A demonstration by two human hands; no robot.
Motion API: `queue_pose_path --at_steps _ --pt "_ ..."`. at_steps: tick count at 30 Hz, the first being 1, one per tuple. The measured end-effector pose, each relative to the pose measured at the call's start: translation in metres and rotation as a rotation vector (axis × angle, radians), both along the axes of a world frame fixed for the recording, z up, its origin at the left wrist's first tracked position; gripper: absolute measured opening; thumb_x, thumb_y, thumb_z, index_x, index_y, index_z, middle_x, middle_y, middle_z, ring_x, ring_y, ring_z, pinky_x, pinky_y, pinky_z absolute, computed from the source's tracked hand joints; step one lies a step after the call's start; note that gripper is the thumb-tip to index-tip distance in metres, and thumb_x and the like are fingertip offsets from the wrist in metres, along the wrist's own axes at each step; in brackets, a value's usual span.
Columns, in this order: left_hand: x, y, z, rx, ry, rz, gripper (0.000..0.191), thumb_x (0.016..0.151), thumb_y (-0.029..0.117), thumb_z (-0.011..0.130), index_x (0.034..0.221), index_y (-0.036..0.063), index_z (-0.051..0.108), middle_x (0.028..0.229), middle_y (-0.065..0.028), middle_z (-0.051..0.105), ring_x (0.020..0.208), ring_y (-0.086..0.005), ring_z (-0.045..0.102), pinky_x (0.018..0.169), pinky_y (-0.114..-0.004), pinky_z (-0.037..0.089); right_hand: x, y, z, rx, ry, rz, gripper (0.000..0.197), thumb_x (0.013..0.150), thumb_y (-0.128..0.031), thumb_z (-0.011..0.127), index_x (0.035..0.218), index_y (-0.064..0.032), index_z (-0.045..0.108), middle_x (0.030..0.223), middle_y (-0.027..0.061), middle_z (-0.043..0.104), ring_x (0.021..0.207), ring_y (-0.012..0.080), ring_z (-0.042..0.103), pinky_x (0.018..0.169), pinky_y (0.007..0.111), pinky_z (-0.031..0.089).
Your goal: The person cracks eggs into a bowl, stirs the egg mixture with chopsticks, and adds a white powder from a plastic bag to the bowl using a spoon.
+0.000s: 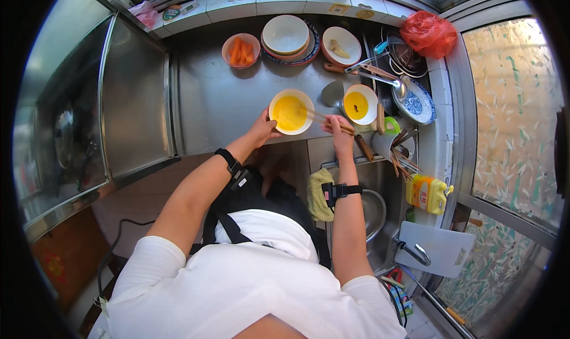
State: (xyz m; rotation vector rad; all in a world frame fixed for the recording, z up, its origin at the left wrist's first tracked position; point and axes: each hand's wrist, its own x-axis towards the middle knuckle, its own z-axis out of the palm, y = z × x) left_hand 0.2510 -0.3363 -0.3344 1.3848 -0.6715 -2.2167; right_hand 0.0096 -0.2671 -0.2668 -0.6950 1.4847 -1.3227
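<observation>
My left hand (262, 130) grips the rim and side of a white bowl (306, 126) over the front part of the steel counter (209, 98). Inside the bowl is a yellow liquid that looks like beaten egg (287, 112). A pair of wooden chopsticks (343, 127) is held in my right hand (340, 136); their far ends are blurred and reach into the yellow liquid. Just beyond that hand stands a second white bowl (370, 103), holding yellow oil-like liquid with dark bits in it. A spatula's metal blade (333, 94) lies beside this second bowl.
Along the back are a bowl of carrot pieces (241, 51), stacked bowls (285, 33) and a bowl with ginger-like pieces (340, 45). To the right are a ladle (401, 89), a utensil holder (383, 144), a yellow detergent jug (427, 194), a sink (392, 178) and a white cutting board (438, 245).
</observation>
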Motion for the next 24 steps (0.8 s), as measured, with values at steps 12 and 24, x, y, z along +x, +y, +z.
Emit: queue_pose_path --at_steps 12,24 --pt "-0.002 -0.001 0.0 0.011 0.018 0.022 0.072 0.088 -0.007 0.043 0.152 0.0195 0.02 0.141 -0.0127 0.044 0.118 -0.0339 0.059 0.091 -0.047 0.056 -0.001 0.0 -0.002 0.014 0.008 -0.002 0.022 0.099 -0.014 0.057 0.102 0.0051 0.067 0.09 0.0111 0.07 0.074 0.0161 0.069 0.069 0.025 0.057" --pt "-0.002 -0.001 0.002 0.025 0.043 0.02 0.072 0.09 -0.006 0.043 0.152 0.0215 0.02 0.144 -0.0111 0.042 0.121 -0.0329 0.057 0.091 -0.048 0.056 0.001 -0.007 -0.002 -0.032 0.015 0.023 0.022 0.098 -0.014 0.058 0.103 0.0052 0.068 0.091 0.01 0.07 0.076 0.015 0.069 0.071 0.026 0.058"
